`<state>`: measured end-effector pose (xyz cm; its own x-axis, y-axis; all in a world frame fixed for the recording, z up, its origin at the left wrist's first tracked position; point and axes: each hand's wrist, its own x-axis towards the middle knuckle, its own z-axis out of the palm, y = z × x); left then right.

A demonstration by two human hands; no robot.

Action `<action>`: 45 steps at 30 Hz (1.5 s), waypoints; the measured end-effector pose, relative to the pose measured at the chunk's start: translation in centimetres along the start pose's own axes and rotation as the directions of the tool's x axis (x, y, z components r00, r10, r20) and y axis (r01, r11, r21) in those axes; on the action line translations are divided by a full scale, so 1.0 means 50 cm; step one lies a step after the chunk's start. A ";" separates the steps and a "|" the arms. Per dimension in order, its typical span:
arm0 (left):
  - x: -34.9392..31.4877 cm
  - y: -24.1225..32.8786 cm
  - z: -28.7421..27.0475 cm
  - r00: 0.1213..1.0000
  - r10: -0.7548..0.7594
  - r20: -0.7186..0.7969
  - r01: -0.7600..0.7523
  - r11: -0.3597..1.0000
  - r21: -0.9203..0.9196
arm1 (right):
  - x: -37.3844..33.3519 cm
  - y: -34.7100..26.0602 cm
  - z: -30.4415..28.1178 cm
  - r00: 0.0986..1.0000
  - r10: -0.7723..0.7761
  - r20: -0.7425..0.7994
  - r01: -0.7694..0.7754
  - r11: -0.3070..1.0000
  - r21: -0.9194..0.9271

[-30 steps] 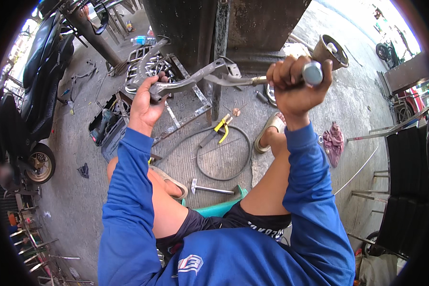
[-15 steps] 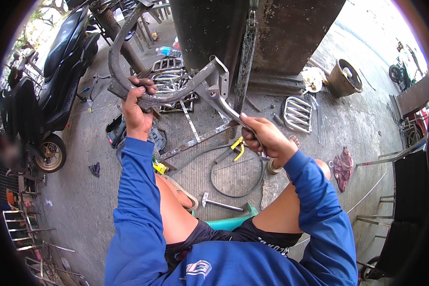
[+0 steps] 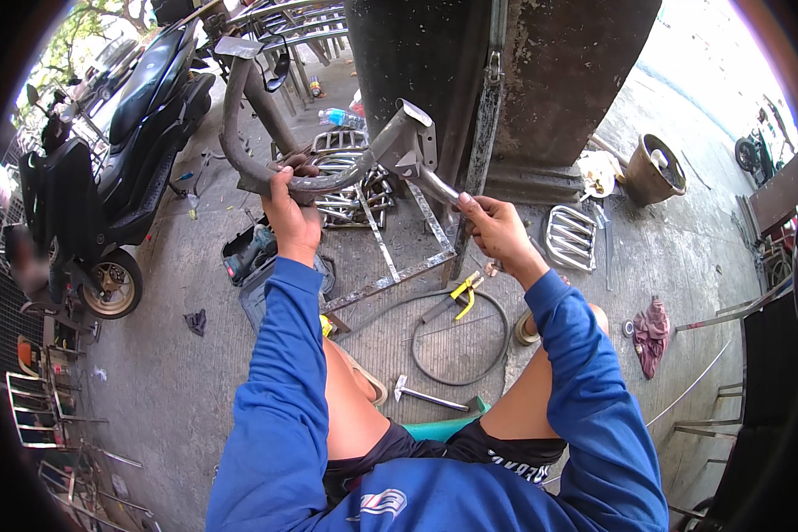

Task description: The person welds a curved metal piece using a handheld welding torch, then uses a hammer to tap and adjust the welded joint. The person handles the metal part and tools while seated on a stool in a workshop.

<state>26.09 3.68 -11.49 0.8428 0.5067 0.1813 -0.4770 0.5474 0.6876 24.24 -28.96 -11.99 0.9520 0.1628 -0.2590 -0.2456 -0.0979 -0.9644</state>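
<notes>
- Above the concrete floor [image 3: 239, 377], in front of the seated wearer, I observe the curved metal tube [image 3: 340, 181] suspended in the left hand [image 3: 291, 217].
- Left hand: the fingers are wrapped around the tube at its lower bend, thumb on the near side.
- Tube orientation: one arm rises to a flared plate [image 3: 238, 47] at upper left; the opposite end carries a folded bracket [image 3: 418, 133] with holes.
- Right hand [image 3: 498, 235]: the fingers are closed around a silver metal bar [image 3: 436, 188], thumb laid along it. The far end of the bar is at the bracket; I cannot tell whether the two touch.
- Floor, beneath the hands: I note a rectangular angle-iron frame [image 3: 383, 288] and, beside it, a yellow-jawed electrode holder [image 3: 464, 295] with its looped cable [image 3: 506, 341].
- Floor, near the wearer: a hammer [image 3: 430, 396] lies just ahead of a teal seat [image 3: 439, 431].
- Floor, left: an open tool case [image 3: 279, 297] contains a power tool [image 3: 255, 253].
- Floor, right: I locate a silver tubular rack [image 3: 571, 238], a bucket [image 3: 656, 173] and a maroon cloth [image 3: 651, 341].
</notes>
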 end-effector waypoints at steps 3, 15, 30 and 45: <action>-0.027 0.010 0.023 0.997 0.072 -0.023 -0.072 0.997 0.006 | 0.013 0.004 -0.007 0.998 -0.063 0.027 0.065 0.995 -0.078; -0.057 0.046 0.043 0.970 0.225 -0.093 -0.226 0.974 -0.002 | -0.019 -0.003 -0.020 0.947 0.175 0.269 -0.212 0.971 0.114; -0.013 0.005 0.000 0.962 0.204 -0.182 -0.201 0.979 0.033 | 0.002 0.012 0.019 1.000 0.026 0.014 -0.023 0.987 -0.156; -0.140 -0.007 0.068 0.771 0.370 0.518 -0.581 0.742 0.334 | 0.101 0.007 -0.172 0.837 -0.548 -0.007 0.430 0.664 -0.611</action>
<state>21.20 -2.30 -10.61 0.6022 0.2483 0.7588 -0.7605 -0.1110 0.6398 30.52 -36.63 -13.18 0.9323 0.1830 0.3119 0.3576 -0.5951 -0.7197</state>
